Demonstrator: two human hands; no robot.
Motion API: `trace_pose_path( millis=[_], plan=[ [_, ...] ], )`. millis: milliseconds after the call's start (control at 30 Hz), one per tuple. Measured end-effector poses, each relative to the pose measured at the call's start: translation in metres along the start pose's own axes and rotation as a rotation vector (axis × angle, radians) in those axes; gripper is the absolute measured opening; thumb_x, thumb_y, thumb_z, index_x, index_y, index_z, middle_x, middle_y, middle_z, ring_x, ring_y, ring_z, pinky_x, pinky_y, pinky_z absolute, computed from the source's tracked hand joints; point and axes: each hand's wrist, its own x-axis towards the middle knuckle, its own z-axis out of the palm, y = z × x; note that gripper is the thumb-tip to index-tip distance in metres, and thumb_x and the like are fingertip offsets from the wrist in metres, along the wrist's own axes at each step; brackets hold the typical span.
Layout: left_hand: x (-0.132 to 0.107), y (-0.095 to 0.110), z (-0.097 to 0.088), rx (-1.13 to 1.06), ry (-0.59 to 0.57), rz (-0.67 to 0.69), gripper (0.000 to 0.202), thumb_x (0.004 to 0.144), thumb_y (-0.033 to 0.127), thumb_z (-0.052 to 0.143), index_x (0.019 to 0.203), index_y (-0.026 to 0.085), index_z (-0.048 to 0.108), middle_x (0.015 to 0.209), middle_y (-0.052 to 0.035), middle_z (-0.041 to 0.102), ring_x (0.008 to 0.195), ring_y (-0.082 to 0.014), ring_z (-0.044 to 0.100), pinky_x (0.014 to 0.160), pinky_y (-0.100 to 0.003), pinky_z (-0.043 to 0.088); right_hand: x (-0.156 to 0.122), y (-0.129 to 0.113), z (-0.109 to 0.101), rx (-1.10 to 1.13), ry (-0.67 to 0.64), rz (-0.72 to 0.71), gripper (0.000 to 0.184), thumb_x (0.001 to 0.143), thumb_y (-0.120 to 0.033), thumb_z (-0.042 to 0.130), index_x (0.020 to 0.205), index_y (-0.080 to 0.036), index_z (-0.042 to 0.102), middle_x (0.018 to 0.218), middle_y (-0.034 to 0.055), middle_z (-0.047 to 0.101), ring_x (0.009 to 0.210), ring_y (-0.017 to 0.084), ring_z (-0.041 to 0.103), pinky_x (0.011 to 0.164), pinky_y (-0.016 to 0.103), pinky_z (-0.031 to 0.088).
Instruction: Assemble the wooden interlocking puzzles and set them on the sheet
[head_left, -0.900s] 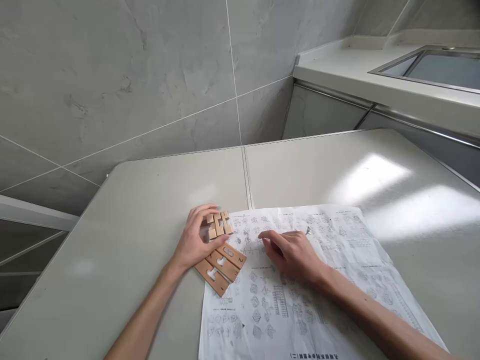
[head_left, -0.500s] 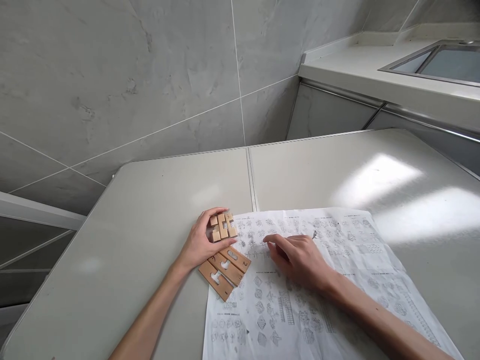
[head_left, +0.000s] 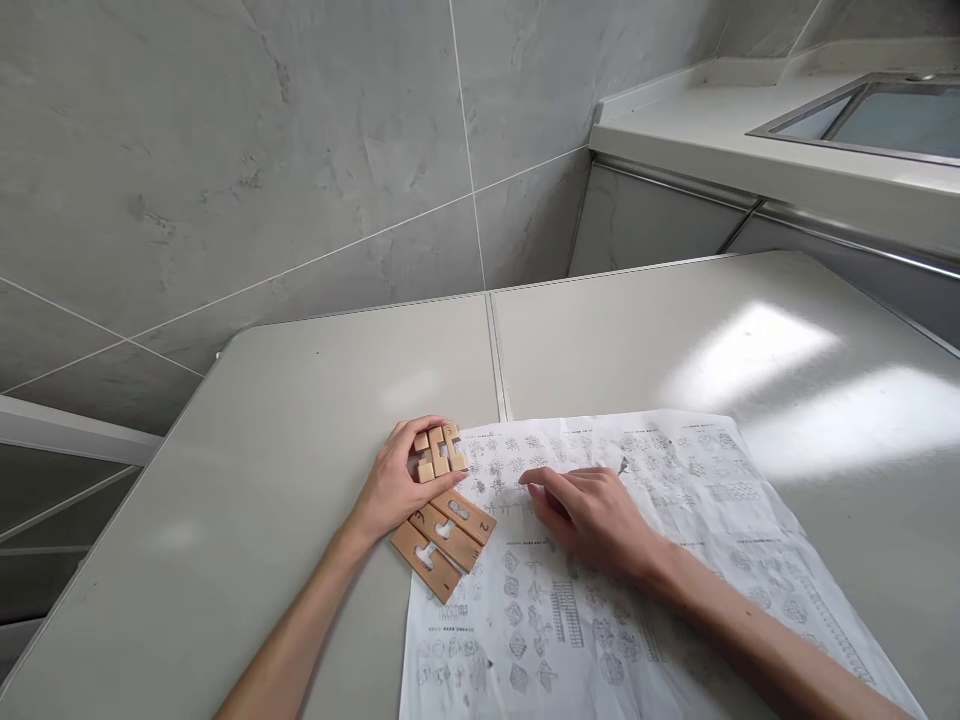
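Well inside the counter's (head_left: 337,390) left edge, left hand (head_left: 391,482) pinches notched wooden blocks (head_left: 435,455); can't tell right hand's (head_left: 592,508) grip. Squeeze evenly.

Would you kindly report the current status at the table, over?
Left hand around notched wooden blocks. Right hand over printed sheet. Slotted wooden pieces partly covering sheet's edge.

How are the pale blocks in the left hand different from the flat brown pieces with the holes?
The pale blocks are lighter in colour than the brown pieces. The blocks look shorter, while the brown pieces are longer strips. The left hand curls around the blocks; the brown pieces lie flat and fanned out, partly over the printed paper. Both look wooden, with bits cut out.
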Motion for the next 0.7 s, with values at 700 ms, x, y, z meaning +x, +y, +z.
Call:
trace_pose_path(
  millis=[700],
  plan=[
    [-0.009,0.001,-0.001,0.087,0.226,0.156,0.067,0.078,0.053,0.086,0.134,0.028,0.060,0.133,-0.0058,0.070,0.121,-0.0272,0.069,0.109,-0.046,0.055,0.003,-0.003,0.000,0.162,-0.025,0.166,0.024,0.101,-0.021,0.045,0.105,-0.019,0.069,0.052,-0.0077,0.041,0.045,0.011,0.035,0.051,0.025,0.028]
  ],
)
